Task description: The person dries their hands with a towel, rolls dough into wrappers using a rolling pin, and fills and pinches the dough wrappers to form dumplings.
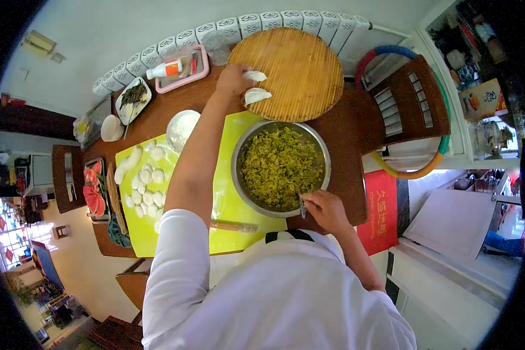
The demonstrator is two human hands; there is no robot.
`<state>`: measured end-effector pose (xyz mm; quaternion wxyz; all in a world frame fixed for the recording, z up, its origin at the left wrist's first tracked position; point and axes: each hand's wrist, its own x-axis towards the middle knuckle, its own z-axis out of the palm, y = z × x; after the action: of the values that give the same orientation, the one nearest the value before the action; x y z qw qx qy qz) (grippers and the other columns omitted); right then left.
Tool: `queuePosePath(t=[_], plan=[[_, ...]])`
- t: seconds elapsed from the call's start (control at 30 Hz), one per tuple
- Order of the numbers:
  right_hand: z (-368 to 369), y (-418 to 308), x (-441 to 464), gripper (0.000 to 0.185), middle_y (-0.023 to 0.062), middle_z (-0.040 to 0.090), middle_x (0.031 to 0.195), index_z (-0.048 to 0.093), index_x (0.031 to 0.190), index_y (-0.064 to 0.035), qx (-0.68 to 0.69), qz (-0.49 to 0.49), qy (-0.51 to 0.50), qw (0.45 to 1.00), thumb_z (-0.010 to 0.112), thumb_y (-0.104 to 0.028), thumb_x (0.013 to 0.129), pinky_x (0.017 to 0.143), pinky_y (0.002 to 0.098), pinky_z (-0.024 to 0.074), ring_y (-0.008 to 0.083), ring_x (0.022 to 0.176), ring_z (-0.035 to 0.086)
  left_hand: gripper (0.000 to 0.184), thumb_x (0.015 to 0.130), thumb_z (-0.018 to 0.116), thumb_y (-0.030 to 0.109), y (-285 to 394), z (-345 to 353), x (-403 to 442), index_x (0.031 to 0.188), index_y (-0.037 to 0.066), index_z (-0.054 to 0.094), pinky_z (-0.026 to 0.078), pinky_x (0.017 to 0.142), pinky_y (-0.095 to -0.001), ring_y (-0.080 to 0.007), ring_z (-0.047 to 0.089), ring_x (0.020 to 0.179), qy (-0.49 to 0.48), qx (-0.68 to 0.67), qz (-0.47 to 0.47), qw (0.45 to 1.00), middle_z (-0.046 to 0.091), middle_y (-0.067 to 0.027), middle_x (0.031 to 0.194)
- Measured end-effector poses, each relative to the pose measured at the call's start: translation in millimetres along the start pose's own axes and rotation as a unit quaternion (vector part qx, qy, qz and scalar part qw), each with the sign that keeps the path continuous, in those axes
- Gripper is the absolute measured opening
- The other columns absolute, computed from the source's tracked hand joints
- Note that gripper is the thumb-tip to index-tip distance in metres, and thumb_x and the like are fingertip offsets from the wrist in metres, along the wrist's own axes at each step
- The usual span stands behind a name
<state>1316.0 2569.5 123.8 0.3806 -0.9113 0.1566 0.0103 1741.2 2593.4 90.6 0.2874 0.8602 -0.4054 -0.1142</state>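
My left hand [233, 80] reaches out to the left edge of the round slatted board [303, 70], fingers closed on a white dumpling [254, 76]. Just below it, a second dumpling [257, 95] lies on the board. At the near right rim of a metal bowl [237, 189], my right hand [328, 210] grips the handle of what looks like a metal spoon [302, 207]; its other end is hidden. Chopped green-yellow filling [281, 166] fills much of the bowl. Several pieces of white dough [149, 186] sit on the yellow-green mat [233, 131] left of my left arm.
A rolling pin [233, 226] lies near the mat's front edge. Beyond the mat stand a bowl of flour [182, 129], a plate of dark food [133, 100] and a pink-rimmed tray [184, 81]. Watermelon slices [93, 189] are at left; a wooden chair [411, 105] stands right.
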Motion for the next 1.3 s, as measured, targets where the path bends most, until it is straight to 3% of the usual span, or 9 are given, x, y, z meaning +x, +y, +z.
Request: queuePosePath(t=[0.2,0.33,0.53,0.63,0.8,0.97,1.03,1.13,1.3], plan=[[3,0,6,0.020,0.0131,0.064,0.090,0.065,0.103,-0.0117,0.021,0.004,0.003,1.000,0.057,-0.020,0.086,0.071,0.0416,0.0501,0.0332,0.083,0.061,0.052,0.066,0.078,0.028,-24,9,7,0.112,0.009,0.063,0.050,0.082,-0.0395,-0.0320,0.064,0.094,-0.026,0.037,0.007,0.999,0.066,-0.0176,0.100],[8,4,19,0.020,0.0121,0.064,0.091,0.065,0.104,-0.0143,-0.030,-0.022,-0.014,0.999,0.057,-0.019,0.086,0.072,0.0419,0.0506,0.0322,0.085,0.062,0.045,0.073,0.074,0.025,-41,-20,-33,0.112,0.005,0.062,0.050,0.082,-0.0379,-0.0294,0.064,0.094,0.089,-0.050,0.096,0.990,0.066,-0.0161,0.102],[19,10,29,0.028,0.0105,0.061,0.097,0.068,0.099,-0.0151,-0.135,-0.071,-0.095,0.984,0.054,-0.004,0.077,0.075,0.0402,0.0505,0.0313,0.088,0.061,0.026,0.079,0.072,0.025,-81,-100,-209,0.079,0.001,0.065,0.043,0.056,-0.0263,-0.0100,0.054,0.060,0.281,-0.268,-0.120,0.914,0.063,-0.0018,0.069],[23,11,31,0.028,0.0108,0.059,0.094,0.070,0.093,-0.0136,-0.146,-0.083,-0.099,0.981,0.054,0.001,0.075,0.074,0.0405,0.0501,0.0308,0.089,0.060,0.037,0.075,0.075,0.033,-135,-115,-297,0.064,0.002,0.058,0.037,0.050,-0.0286,-0.0109,0.043,0.052,0.296,-0.099,-0.293,0.904,0.051,-0.0024,0.056],[34,24,35,0.031,0.0107,0.057,0.092,0.069,0.092,-0.0142,-0.170,-0.094,-0.132,0.972,0.053,0.004,0.073,0.074,0.0405,0.0493,0.0306,0.088,0.059,0.037,0.078,0.067,0.040,-144,-90,-383,0.074,0.004,0.064,0.046,0.057,-0.0389,-0.0271,0.061,0.061,0.200,0.058,-0.409,0.888,0.063,-0.0138,0.066],[31,12,39,0.032,0.0107,0.057,0.092,0.068,0.094,-0.0143,-0.209,-0.090,-0.135,0.964,0.053,0.004,0.073,0.075,0.0405,0.0488,0.0304,0.088,0.058,0.025,0.072,0.068,0.027,-138,-30,-392,0.086,0.007,0.068,0.049,0.068,-0.0398,-0.0323,0.062,0.080,0.169,0.017,-0.406,0.898,0.065,-0.0153,0.083],[33,-4,39,0.029,0.0111,0.057,0.093,0.066,0.097,-0.0135,-0.184,-0.147,-0.079,0.969,0.054,0.001,0.074,0.075,0.0400,0.0489,0.0305,0.089,0.059,0.024,0.072,0.067,0.024,-130,-11,-388,0.092,0.010,0.067,0.048,0.074,-0.0400,-0.0283,0.059,0.085,0.230,0.229,-0.342,0.882,0.064,-0.0092,0.085],[52,-50,39,0.026,0.0109,0.057,0.095,0.065,0.098,-0.0126,-0.057,-0.166,-0.110,0.978,0.057,-0.003,0.076,0.076,0.0396,0.0491,0.0307,0.090,0.059,0.024,0.071,0.066,0.019,-124,-7,-386,0.094,0.012,0.066,0.047,0.078,-0.0409,-0.0291,0.056,0.091,0.240,0.246,-0.287,0.894,0.061,-0.0090,0.092],[124,-102,39,0.034,0.0125,0.056,0.099,0.060,0.110,-0.0121,-0.044,-0.164,-0.280,0.945,0.062,-0.010,0.077,0.079,0.0412,0.0480,0.0324,0.094,0.057,0.022,0.070,0.063,0.010,-119,15,-383,0.092,0.010,0.064,0.048,0.075,-0.0421,-0.0330,0.057,0.088,0.110,0.079,-0.119,0.984,0.059,-0.0134,0.089]])
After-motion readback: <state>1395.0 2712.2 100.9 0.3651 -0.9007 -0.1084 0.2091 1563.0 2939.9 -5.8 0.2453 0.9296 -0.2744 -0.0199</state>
